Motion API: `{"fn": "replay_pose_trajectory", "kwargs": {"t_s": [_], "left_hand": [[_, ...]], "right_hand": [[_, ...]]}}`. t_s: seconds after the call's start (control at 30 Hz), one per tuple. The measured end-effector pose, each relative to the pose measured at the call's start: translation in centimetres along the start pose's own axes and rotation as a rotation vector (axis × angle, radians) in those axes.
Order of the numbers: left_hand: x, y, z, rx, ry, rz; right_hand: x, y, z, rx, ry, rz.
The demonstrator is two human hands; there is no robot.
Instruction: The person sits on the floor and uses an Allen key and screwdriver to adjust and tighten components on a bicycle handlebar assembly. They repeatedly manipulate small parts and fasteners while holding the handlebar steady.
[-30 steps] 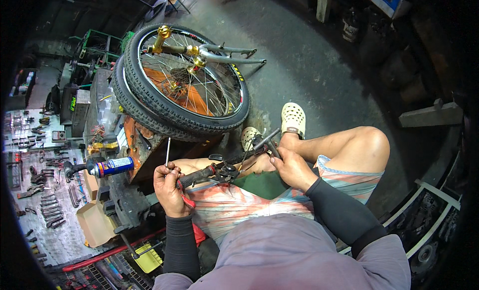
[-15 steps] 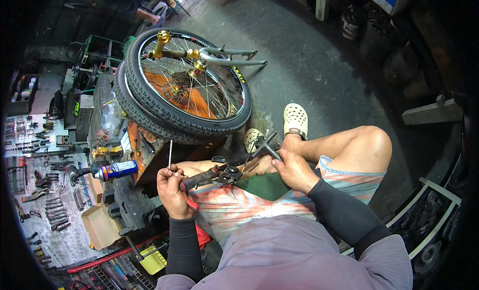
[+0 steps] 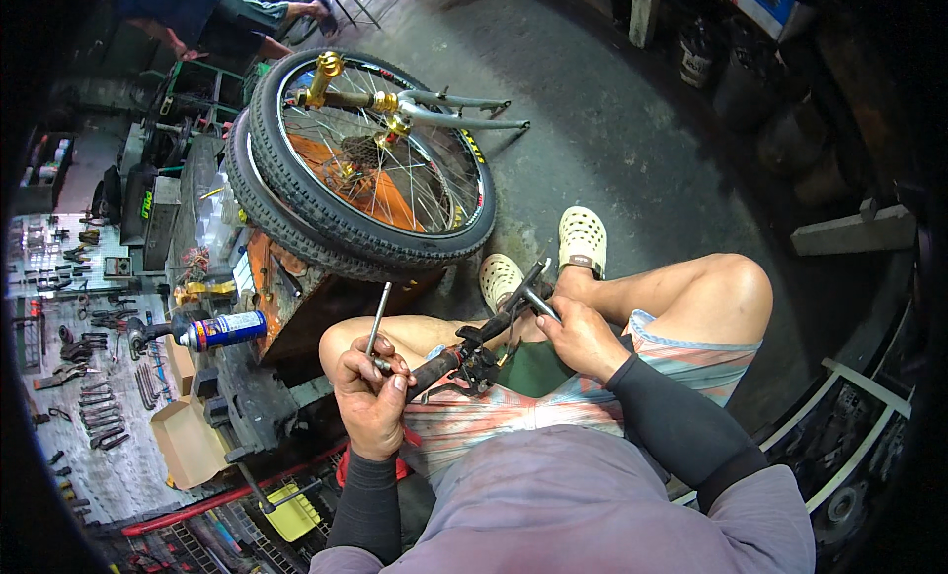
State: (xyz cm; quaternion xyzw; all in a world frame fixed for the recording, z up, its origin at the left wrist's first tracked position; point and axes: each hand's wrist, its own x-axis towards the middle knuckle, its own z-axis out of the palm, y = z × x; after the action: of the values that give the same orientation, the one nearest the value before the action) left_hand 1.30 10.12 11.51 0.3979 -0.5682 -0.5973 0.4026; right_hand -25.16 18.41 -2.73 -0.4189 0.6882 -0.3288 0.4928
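Observation:
Across my lap lies a black bicycle handlebar [image 3: 478, 334] with a stem, a dark grip [image 3: 434, 371] at its left end and a lever clamp [image 3: 478, 369] beside it. My right hand [image 3: 585, 339] is closed round the stem [image 3: 538, 303]. My left hand [image 3: 373, 391] is closed, with a thin metal rod tool [image 3: 379, 315] pinched between thumb and fingers, pointing up and away. That hand is against the end of the grip; whether it also grips the bar cannot be made out. Dark green material [image 3: 534, 369] shows beneath the handlebar.
Two bicycle wheels [image 3: 370, 243] with a grey and gold fork [image 3: 449, 115] on top lie on an orange wooden box [image 3: 286, 327]. Left are a blue spray can [image 3: 229, 330], an opened cardboard box [image 3: 188, 443] and spread tools [image 3: 99, 413]. Another person [image 3: 222, 21] is at the far left.
My left hand has moved right and slightly down with the rod tool, which now leans more. The handlebar's grip end has shifted right and turned. My right hand has barely moved.

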Motion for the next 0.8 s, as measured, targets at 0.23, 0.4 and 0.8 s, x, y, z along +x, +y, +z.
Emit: {"fn": "replay_pose_trajectory", "kwargs": {"t_s": [0.23,0.4,0.8], "left_hand": [[-0.6,0.1,0.7,-0.017,-0.026,-0.024],[-2.4,-0.3,1.4,0.060,-0.189,0.002],[-5.1,-0.8,2.9,0.059,-0.333,0.031]], "right_hand": [[0.1,0.0,0.0,-0.003,-0.011,0.020],[0.3,0.6,0.2,-0.037,0.001,0.021],[0.4,0.7,0.1,-0.040,-0.005,0.037]]}}
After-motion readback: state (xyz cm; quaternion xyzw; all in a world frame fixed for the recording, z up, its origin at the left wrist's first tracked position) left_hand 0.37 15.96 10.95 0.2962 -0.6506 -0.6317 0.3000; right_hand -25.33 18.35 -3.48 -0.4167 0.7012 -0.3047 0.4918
